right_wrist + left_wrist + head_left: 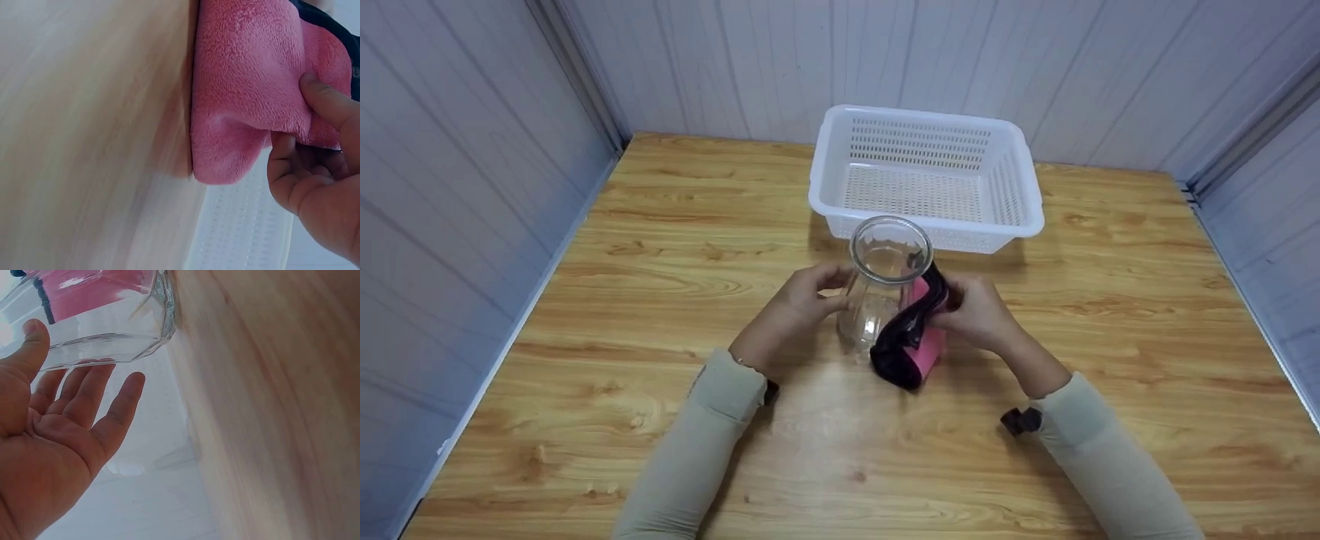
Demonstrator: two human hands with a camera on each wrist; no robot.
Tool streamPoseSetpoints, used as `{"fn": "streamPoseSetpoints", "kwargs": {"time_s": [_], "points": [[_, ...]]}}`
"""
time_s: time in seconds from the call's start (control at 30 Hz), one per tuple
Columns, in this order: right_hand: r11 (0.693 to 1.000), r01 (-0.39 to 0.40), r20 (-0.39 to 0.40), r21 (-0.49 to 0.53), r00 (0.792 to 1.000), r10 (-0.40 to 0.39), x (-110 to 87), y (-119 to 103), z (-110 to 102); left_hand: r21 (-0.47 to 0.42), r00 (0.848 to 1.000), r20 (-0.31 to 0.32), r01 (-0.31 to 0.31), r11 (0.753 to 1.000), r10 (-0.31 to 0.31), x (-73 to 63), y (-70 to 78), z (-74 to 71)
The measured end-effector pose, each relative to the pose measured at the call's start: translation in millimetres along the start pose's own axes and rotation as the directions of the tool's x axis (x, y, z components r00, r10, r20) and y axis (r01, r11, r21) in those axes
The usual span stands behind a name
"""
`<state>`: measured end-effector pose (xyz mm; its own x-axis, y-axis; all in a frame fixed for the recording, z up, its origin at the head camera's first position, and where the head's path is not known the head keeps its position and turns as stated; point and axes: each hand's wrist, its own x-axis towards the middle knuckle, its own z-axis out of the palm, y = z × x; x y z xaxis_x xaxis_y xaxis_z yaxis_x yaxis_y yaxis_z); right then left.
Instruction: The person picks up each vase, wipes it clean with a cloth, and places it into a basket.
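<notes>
A clear glass jar (885, 251) with a wide round rim stands upright on the table in the head view. At its left side is my left hand (806, 296); the left wrist view shows the thumb and fingertips at the glass, fingers spread and fairly straight. My right hand (975, 307) pinches a pink plush cloth (247, 73) with a black edging between thumb and fingers. In the head view the cloth's dark part (904, 345) hangs against the jar's right side. Its lower end reaches the tabletop in the right wrist view.
Behind the jar stands a white perforated plastic basket (926, 195) with nothing visible in it. The wood-patterned table (660, 217) is enclosed by pale panelled walls (780, 60) at the back and sides. Dark devices are strapped at both wrists.
</notes>
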<state>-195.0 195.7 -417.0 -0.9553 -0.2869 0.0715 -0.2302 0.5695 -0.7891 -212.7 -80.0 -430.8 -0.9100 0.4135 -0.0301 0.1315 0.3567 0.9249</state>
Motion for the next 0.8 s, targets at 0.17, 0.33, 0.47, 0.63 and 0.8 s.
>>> {"fn": "streamPoseSetpoints", "kwargs": {"time_s": [0.17, 0.33, 0.47, 0.63, 0.8], "points": [[0.996, 0.044, 0.031, -0.078, 0.999, -0.042, -2.2, -5, -15, -0.002, 1.000, -0.006, 0.003, 1.000, -0.003, -1.1, -0.5, -0.4], [0.938, 0.135, 0.084, -0.319, 0.990, -0.114, -4.6, -14, -39, 0.003, 1.000, -0.007, 0.012, 1.000, -0.012, -1.3, -0.3, 1.0], [0.856, 0.128, 0.128, -0.500, 0.989, -0.073, -4.7, -15, -50, -0.001, 1.000, -0.012, 0.008, 1.000, -0.008, -1.9, 0.8, 2.3], [0.746, 0.151, 0.171, -0.649, 0.984, -0.050, -4.7, -2, -44, -0.031, 1.000, -0.009, -0.009, 0.999, 0.009, -1.1, 2.2, 6.0], [0.731, 0.176, 0.202, -0.660, 0.978, -0.054, -7.0, 15, -27, -0.036, 0.999, -0.015, -0.032, 0.999, 0.031, -0.6, 2.4, 9.0]]}}
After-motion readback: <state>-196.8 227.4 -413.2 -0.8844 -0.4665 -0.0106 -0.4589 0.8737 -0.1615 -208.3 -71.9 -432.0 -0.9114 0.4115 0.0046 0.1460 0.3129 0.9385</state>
